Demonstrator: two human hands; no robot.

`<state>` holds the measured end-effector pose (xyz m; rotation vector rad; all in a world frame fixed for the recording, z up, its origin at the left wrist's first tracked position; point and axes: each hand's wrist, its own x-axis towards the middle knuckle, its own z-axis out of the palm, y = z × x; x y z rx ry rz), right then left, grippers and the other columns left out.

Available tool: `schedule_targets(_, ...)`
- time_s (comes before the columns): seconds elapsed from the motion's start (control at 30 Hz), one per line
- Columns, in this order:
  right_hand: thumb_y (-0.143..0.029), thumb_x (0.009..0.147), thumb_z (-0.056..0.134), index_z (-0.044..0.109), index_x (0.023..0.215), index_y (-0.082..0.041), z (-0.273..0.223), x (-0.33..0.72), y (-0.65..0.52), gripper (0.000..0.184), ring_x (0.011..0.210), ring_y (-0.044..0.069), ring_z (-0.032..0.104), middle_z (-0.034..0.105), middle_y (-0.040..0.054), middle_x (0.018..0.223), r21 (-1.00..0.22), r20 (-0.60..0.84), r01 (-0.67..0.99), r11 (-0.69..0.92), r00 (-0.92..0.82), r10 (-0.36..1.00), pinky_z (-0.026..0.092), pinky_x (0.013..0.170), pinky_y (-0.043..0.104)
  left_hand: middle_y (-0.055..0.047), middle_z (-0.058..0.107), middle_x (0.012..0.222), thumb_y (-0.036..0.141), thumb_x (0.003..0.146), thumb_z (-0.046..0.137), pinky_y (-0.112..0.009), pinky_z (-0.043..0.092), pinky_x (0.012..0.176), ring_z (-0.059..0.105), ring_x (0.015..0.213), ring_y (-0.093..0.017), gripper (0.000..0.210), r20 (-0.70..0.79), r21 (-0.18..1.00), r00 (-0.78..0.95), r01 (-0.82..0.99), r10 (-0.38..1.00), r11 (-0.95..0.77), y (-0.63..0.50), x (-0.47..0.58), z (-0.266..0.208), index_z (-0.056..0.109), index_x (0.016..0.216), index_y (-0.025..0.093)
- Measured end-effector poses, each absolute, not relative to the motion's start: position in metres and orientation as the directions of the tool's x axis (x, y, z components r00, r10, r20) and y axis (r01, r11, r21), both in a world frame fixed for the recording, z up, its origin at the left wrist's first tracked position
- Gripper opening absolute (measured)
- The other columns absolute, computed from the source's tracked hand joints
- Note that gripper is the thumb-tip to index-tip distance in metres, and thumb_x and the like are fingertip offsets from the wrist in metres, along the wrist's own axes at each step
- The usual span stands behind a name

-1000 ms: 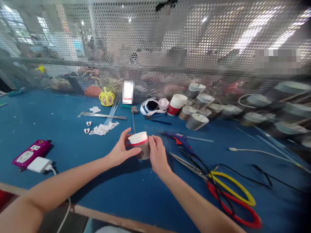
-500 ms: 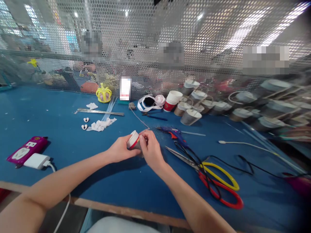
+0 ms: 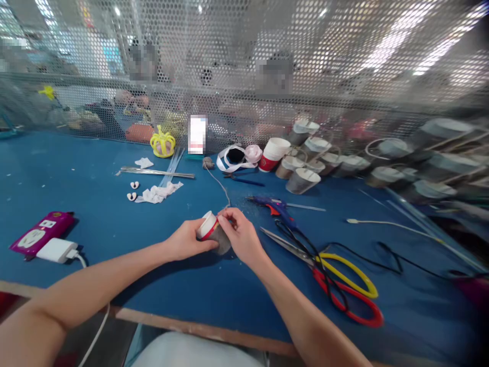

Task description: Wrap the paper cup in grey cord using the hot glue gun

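A paper cup [image 3: 207, 225] with a white rim and red band lies tilted between my hands, its lower part covered in grey yarn. My left hand [image 3: 187, 237] grips it from the left, thumb along the near side and fingers behind. At the cup's right side my right hand [image 3: 242, 235] has its thumb and fingers pinched on the grey yarn strand [image 3: 220, 184]. That strand runs back over the table to a small grey yarn ball [image 3: 208, 163]. The right fingertips partly hide where yarn meets cup.
To the right lie a glue gun [image 3: 275, 206] and large scissors [image 3: 317, 265], crossed by a black cord. Several yarn-wrapped cups [image 3: 303, 181] stand at the back right before a perforated metal screen [image 3: 229, 46]. A purple power strip [image 3: 42, 234] is at the left.
The cup has turned slightly, and more of its grey yarn-covered part shows. My right hand has drawn a little to the right. The camera view has shifted slightly.
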<state>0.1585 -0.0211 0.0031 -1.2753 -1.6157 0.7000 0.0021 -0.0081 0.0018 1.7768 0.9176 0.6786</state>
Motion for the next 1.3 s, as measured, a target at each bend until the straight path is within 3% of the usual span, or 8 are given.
schedule_targets(0.37,-0.028,0.079,0.044,0.044,0.069,-0.02,0.0,0.157,-0.02,0.012,0.073,0.016,0.053,0.054,0.0049,0.079,-0.849,0.313,0.443,0.289,-0.02,0.95,0.044,0.062,0.029,0.002,0.055,0.068,0.026,0.065,0.061,-0.02,0.04,0.061,0.047,0.061,-0.01,0.021,0.025,0.948,0.542,0.255,0.84,-0.192,-0.011,0.003,0.003,0.054,0.078,0.011)
schedule_targets(0.63,-0.026,0.079,0.044,0.044,0.069,-0.021,0.0,0.153,-0.024,0.012,0.072,0.015,0.051,0.053,0.0047,0.078,-0.829,0.33,0.475,0.295,-0.011,0.944,0.043,0.066,0.029,0.003,0.046,0.061,0.028,0.066,0.056,-0.02,0.034,0.057,0.042,0.057,-0.008,0.018,-0.104,0.992,0.57,0.114,0.815,0.048,-0.009,0.003,0.008,0.05,0.07,0.011)
schedule_targets(0.9,-0.026,0.077,0.045,0.05,0.072,-0.019,0.003,0.158,-0.018,0.01,0.063,0.013,0.056,0.059,0.0021,0.07,-0.795,0.248,0.564,0.225,-0.037,0.968,0.047,0.059,0.026,0.004,0.045,0.058,0.027,0.064,0.057,-0.018,0.031,0.053,0.037,0.054,-0.007,0.019,-0.14,0.989,0.492,0.038,0.859,0.139,-0.015,0.007,0.007,0.05,0.07,0.011)
schedule_targets(1.0,-0.026,0.075,0.049,0.054,0.071,-0.018,0.023,0.18,-0.016,0.009,0.064,0.014,0.057,0.061,0.002,0.07,-0.735,0.222,0.66,0.158,0.013,0.975,0.046,0.061,0.026,0.003,0.05,0.06,0.029,0.064,0.059,-0.019,0.036,0.057,0.043,0.056,-0.008,0.023,-0.141,0.988,0.494,0.013,0.858,0.155,-0.015,0.005,0.007,0.054,0.075,0.01)
schedule_targets(1.17,-0.03,0.079,0.047,0.056,0.078,-0.018,0.053,0.247,-0.016,0.015,0.072,0.019,0.057,0.062,0.0068,0.078,-0.572,0.227,0.815,-0.093,0.266,0.937,0.043,0.069,0.035,0.0,0.059,0.069,0.034,0.066,0.06,-0.023,0.042,0.065,0.052,0.062,-0.012,0.03,-0.141,0.985,0.48,-0.021,0.866,0.172,-0.012,0.0,0.007,0.058,0.082,0.01)
schedule_targets(1.3,-0.029,0.073,0.059,0.059,0.079,-0.013,0.036,0.288,-0.006,0.016,0.076,0.022,0.058,0.061,0.009,0.08,-0.428,0.073,0.857,-0.288,0.351,0.934,0.044,0.071,0.04,0.001,0.057,0.065,0.033,0.066,0.06,-0.021,0.04,0.061,0.049,0.06,-0.01,0.027,-0.14,0.989,0.465,0.015,0.874,0.15,-0.011,0.0,0.008,0.058,0.079,0.01)
